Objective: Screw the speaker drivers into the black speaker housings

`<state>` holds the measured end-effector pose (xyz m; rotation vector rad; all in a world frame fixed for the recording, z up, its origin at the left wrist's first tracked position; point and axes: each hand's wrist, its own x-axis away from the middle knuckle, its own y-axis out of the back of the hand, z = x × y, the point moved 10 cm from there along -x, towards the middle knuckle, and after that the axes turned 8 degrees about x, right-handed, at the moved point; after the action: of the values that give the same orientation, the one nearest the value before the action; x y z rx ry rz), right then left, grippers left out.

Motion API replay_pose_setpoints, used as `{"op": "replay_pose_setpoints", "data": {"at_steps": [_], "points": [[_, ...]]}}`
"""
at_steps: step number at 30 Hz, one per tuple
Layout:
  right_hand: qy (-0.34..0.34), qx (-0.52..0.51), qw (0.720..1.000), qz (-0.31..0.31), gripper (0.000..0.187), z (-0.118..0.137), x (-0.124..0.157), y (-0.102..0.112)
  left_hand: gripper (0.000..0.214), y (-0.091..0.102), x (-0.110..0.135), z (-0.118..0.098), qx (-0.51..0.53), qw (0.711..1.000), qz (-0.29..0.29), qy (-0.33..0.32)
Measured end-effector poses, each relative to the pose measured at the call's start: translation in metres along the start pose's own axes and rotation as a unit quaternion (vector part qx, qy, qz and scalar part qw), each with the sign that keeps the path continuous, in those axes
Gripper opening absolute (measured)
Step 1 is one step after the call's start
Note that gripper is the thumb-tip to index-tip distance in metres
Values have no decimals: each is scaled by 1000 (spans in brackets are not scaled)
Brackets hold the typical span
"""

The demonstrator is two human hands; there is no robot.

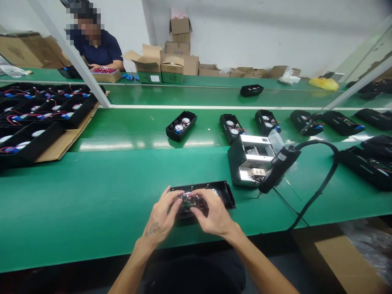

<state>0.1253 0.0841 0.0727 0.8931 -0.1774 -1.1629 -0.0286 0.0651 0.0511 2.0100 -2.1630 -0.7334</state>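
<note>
At the front of the bench lies a shallow black plastic housing (227, 195), its long side towards me. A small green circuit board (189, 201) is in or just over its left part; whether it rests on the housing floor I cannot tell. My left hand (159, 216) pinches the board's left end between thumb and fingers. From the other side, my right hand (215, 213) grips the board, thumb in front and fingers behind. Both hands partly cover the housing's inside and the board's edges.
Right of the housing stands a silver-and-black machine (235, 163), with a black electric screwdriver (280, 168) and its cable beside it. Behind are several black housings (181, 125) with white speakers. More fill a cardboard tray (58, 150) at left. Across the bench sits a co-worker (105, 47).
</note>
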Motion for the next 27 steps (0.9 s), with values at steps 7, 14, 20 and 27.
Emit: {"op": "replay_pose_setpoints", "data": {"at_steps": [7, 14, 20, 27], "points": [[59, 50, 995, 58, 38, 8, -8, -6, 42, 10, 3, 19, 80, 992, -41, 87], [129, 103, 985, 59, 20, 11, -7, 31, 26, 12, -2, 9, 42, 997, -40, 53], [181, 265, 937, 134, 30, 23, 12, 11, 79, -11, 4, -15, -84, 989, 74, -99], [182, 313, 890, 278, 33, 23, 11, -21, 76, -41, 15, -16, -186, 963, 131, -142]]}}
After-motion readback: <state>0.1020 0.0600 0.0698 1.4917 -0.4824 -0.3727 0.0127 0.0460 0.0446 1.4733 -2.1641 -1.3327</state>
